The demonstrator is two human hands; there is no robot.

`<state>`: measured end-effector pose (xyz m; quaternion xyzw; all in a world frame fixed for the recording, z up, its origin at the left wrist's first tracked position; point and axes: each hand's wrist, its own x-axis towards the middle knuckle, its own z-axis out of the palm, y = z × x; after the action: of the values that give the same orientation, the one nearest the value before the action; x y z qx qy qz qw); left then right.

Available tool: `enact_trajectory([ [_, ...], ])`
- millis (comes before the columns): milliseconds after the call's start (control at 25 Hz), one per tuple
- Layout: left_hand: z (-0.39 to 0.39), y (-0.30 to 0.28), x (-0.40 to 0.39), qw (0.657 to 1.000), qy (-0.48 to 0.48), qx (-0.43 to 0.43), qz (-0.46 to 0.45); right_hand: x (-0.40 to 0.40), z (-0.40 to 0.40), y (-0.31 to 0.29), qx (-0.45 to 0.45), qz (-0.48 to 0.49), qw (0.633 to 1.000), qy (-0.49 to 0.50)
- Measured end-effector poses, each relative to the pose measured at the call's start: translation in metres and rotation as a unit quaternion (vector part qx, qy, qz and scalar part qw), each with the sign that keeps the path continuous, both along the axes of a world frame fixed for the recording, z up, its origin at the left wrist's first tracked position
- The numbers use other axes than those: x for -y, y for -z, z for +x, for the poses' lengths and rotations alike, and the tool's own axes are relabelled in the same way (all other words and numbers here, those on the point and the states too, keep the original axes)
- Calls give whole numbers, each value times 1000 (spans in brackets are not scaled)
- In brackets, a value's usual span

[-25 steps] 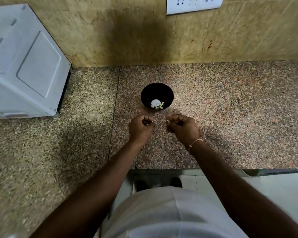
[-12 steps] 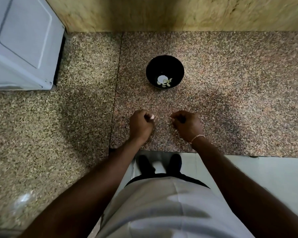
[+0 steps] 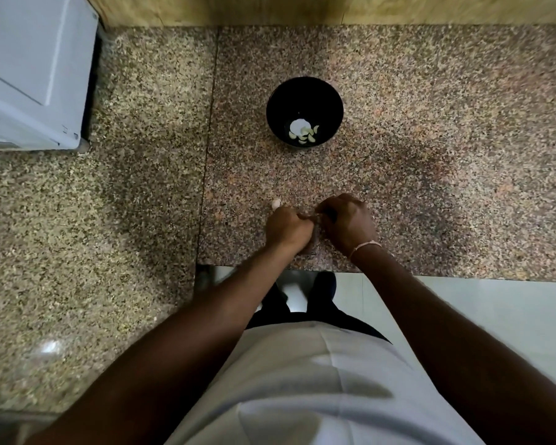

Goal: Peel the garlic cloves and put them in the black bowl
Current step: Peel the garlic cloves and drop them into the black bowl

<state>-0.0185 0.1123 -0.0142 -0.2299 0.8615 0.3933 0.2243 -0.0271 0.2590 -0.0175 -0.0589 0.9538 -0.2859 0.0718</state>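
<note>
Two hands are curled and meet at the near counter (image 3: 430, 155) edge: left hand (image 3: 288, 228), right hand (image 3: 349, 223). What is pinched cannot be told. Skin should be pulled off before transfer to the bowl (image 3: 305, 91) farther back, where peeled cloves (image 3: 307, 134) lie.

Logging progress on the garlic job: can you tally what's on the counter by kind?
Black bowl: 1
Peeled cloves in bowl: about 6, small and overlapping
Pale clove by left hand: 1
White appliance: 1
Total: about 9
</note>
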Motion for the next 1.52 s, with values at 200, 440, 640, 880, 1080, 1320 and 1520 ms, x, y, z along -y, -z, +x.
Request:
enact_trajectory([
  [200,-5,33,-1,991,-94,44,88,-4,-2,4,-17,-18,1000,-5],
  [440,-11,71,3,987,-112,68,96,-7,-4,3,-29,5,999,-44],
  [640,-14,51,-1,980,-140,84,113,-8,-6,6,-56,14,994,-92],
  [880,-11,2,-10,979,-142,81,123,-10,-6,10,-76,33,989,-119],
  [1080,-12,-4,-15,981,-150,62,106,-9,0,14,-87,38,989,-115],
  [1320,-16,-2,-17,980,-162,56,104,-8,4,18,-88,41,989,-108],
  [1520,-20,2,-18,977,-171,59,110,-8,2,16,-94,44,988,-117],
])
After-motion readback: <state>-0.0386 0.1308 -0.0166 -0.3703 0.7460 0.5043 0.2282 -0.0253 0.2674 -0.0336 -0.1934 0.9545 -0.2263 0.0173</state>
